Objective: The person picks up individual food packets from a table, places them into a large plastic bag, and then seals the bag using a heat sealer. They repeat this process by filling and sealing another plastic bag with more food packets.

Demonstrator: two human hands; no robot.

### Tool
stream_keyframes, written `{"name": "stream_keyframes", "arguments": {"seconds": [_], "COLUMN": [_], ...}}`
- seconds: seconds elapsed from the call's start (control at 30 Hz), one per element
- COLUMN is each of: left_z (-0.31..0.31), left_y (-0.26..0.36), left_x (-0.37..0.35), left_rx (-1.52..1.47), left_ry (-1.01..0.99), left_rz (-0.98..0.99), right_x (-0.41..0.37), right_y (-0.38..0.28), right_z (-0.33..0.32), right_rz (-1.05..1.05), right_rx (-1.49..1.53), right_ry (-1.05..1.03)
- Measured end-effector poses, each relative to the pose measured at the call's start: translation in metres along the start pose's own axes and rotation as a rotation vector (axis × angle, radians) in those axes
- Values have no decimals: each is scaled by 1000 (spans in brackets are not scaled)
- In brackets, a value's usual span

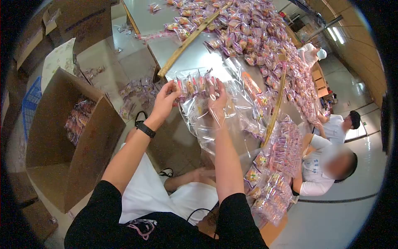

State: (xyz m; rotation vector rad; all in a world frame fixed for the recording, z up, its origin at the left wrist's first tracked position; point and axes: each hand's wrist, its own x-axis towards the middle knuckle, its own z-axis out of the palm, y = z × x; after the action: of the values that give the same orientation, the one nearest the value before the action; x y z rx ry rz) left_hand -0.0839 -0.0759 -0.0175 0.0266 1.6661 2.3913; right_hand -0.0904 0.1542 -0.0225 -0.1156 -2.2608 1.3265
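Note:
A row of small wrapped packets [194, 85] lies at the table's near edge, side by side, with a clear plastic bag [199, 114] hanging below and around it. My left hand [166, 99] grips the left end of the row, thumb and fingers closed on it. At the right end, my right hand [218, 96] is closed round the packets, partly under the clear film. More clear bags [244, 101] lie just right of my right hand. Beyond them a large heap of purple-and-clear wrapped packets [257, 37] covers the far part of the metal table [174, 54].
An open cardboard box [89, 153] with packets inside stands at left. Wooden strips [192, 39] cross the table. Filled bags [273, 195] are stacked at right. Co-workers [319, 166] are at the right side. Loose packets [139, 89] lie on the floor.

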Motion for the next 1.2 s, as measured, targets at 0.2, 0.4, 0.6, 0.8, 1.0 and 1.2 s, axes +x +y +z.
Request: {"name": "stream_keyframes", "arguments": {"seconds": [0.2,0.4,0.6,0.8,1.0,1.2], "left_z": [-6,-67,-111,-104,-102,-94], "left_y": [8,-18,-35,-57,-57,-63], "left_x": [-9,-54,-160,-175,-168,-162], "left_rx": [-83,234,1225,1453,1418,1445], "left_ry": [-26,-10,-55,-14,1,35], "left_rz": [-79,15,96,235,239,258], "right_x": [-7,-122,-149,-109,-125,-184], "right_y": [42,-50,-81,-19,-78,-104], "right_z": [-5,-78,-182,-250,-203,-118], "right_rz": [-124,57,-58,136,-49,-199], "right_rx": [-219,-464,-389,-234,-240,-723], "right_ry": [53,-107,126,531,14,-620]}}
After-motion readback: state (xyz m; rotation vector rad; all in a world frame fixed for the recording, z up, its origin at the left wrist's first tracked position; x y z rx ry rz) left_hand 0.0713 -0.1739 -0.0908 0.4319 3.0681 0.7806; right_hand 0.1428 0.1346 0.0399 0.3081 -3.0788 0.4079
